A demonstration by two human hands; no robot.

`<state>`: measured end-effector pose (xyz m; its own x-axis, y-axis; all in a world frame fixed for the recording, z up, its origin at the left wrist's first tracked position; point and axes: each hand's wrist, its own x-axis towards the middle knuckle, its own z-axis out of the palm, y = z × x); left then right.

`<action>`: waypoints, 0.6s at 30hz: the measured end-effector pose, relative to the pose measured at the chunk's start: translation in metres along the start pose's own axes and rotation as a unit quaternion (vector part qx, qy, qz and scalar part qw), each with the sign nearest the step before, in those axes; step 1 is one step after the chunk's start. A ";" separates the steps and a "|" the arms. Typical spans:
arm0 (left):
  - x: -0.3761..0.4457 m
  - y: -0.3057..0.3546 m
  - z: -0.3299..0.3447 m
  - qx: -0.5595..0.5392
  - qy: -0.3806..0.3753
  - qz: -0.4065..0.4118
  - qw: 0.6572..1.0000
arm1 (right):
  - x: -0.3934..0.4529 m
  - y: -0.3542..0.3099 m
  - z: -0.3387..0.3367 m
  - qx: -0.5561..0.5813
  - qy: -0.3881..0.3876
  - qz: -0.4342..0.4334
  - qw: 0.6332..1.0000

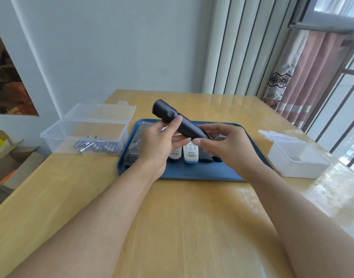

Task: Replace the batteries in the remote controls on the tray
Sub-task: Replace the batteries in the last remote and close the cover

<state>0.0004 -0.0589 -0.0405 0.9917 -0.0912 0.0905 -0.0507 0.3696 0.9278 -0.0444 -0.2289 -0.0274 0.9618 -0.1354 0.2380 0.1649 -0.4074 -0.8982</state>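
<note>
A long black remote control is held tilted above the blue tray. My left hand grips its middle from below, thumb up along its side. My right hand pinches its lower end with thumb and fingers. Under my hands, several more remotes lie on the tray: a long black one at the left, a white one, a white one with a blue end and a dark one. Parts of them are hidden by my hands.
An open clear box left of the tray holds several purple batteries. To the tray's right stands an open white box. Wooden table; cardboard boxes sit on the floor at left, curtains and a window at right.
</note>
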 end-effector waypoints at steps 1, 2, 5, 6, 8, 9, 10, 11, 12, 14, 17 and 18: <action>-0.001 0.000 0.000 -0.009 0.005 -0.006 1.000 | 0.000 0.001 0.002 -0.053 0.004 -0.022 0.998; -0.001 0.001 0.000 -0.009 0.008 -0.010 1.000 | 0.001 0.003 0.004 -0.113 0.014 -0.049 0.992; -0.002 0.000 0.000 0.002 0.010 -0.023 1.000 | 0.002 0.006 0.007 -0.208 0.043 -0.101 0.972; -0.002 0.001 0.000 0.002 0.011 -0.027 1.000 | 0.002 0.007 0.007 -0.218 0.042 -0.104 0.969; -0.002 0.000 0.001 -0.003 0.014 -0.031 0.999 | 0.002 0.008 0.004 -0.240 0.034 -0.104 0.965; -0.002 0.000 0.001 -0.005 0.014 -0.030 0.999 | 0.002 0.008 0.002 -0.250 0.031 -0.103 0.962; -0.002 0.000 0.001 -0.008 0.014 -0.027 1.000 | 0.002 0.008 0.001 -0.257 0.030 -0.102 0.961; -0.002 0.000 0.002 -0.013 0.017 -0.022 1.000 | 0.002 0.007 0.000 -0.258 0.031 -0.104 0.960; -0.001 0.001 0.001 -0.018 0.028 -0.016 0.999 | 0.002 0.006 -0.002 -0.256 0.034 -0.107 0.960; 0.002 0.002 -0.002 -0.019 0.080 0.002 0.997 | 0.002 0.000 -0.009 -0.246 0.029 -0.113 0.962; 0.009 0.006 -0.011 0.015 0.184 0.043 0.982 | -0.001 -0.013 -0.028 -0.240 -0.072 -0.102 0.963; 0.010 0.008 -0.014 0.018 0.205 0.050 0.977 | -0.003 -0.017 -0.034 -0.239 -0.117 -0.093 0.959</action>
<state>0.0118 -0.0436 -0.0372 0.9450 0.3250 0.0356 -0.1469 0.3247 0.9344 -0.0572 -0.2523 -0.0007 0.9572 0.1638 0.2388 0.2739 -0.7801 -0.5626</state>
